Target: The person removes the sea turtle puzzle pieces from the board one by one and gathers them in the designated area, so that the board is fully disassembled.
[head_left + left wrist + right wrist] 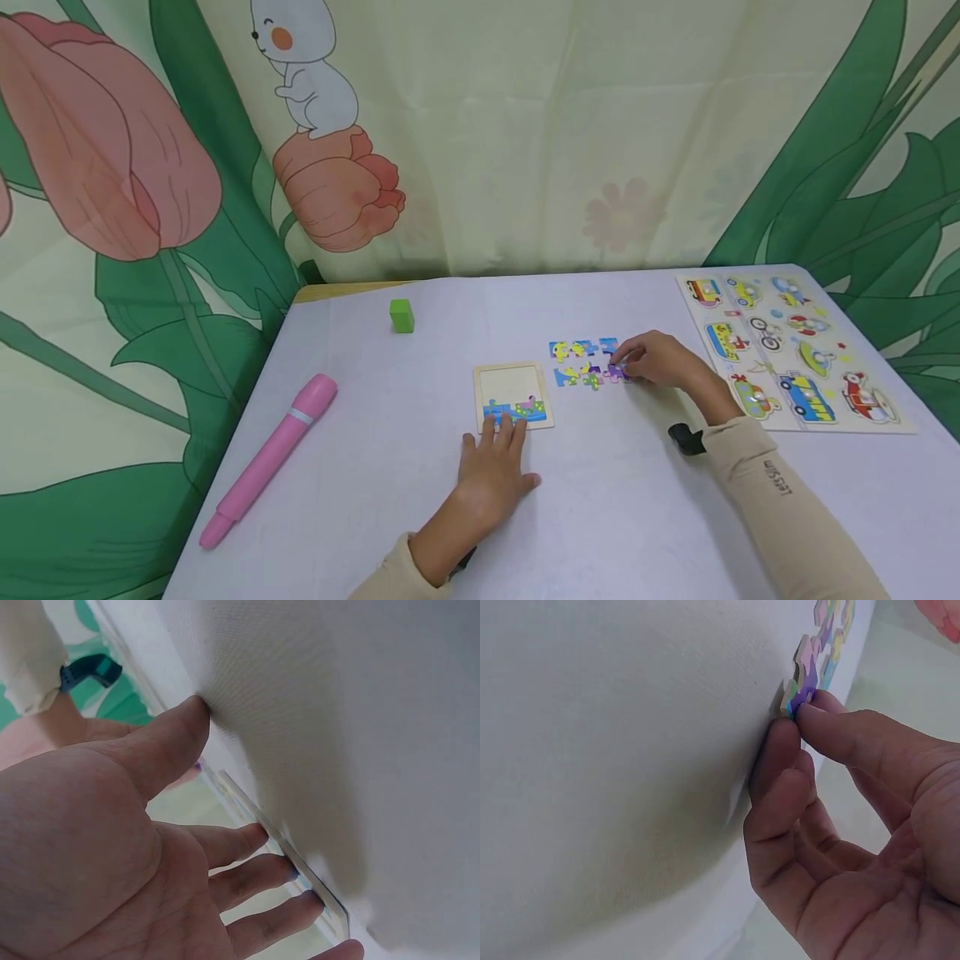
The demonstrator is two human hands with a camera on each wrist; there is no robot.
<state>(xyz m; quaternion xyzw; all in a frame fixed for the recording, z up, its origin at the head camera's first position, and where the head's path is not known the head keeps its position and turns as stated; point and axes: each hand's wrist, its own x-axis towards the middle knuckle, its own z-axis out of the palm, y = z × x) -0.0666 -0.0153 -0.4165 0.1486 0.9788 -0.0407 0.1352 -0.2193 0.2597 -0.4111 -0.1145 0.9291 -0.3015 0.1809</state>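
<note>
Across the near edge of a square wooden puzzle frame (510,383), seen from head height, my left hand (491,479) lies with its fingers spread and its thumb out to the right. Fitted pieces (534,408), blue, purple and green, fill the frame's near part, with pale backing showing beyond them. Just right of the frame, loose puzzle pieces (592,380) lie in rows on a white tablecloth (390,467), and my right hand (663,362) bends down at their right end. Farther right of the frame lies a board of cartoon vehicles (772,387). Beyond the frame, to its left, stands a green block (402,317); well left of it lies a pink baton (270,458). A tulip-print curtain (495,167) hangs behind the frame.

From my left wrist, three fingertips rest at the frame's edge, spread slightly apart, with the thumb held wide of them.

From my right wrist, thumb and forefinger pinch a purple piece (804,696) edged in green and blue, my other fingers curled. More loose pieces lie just past it; whether it is off the cloth, I cannot tell.
</note>
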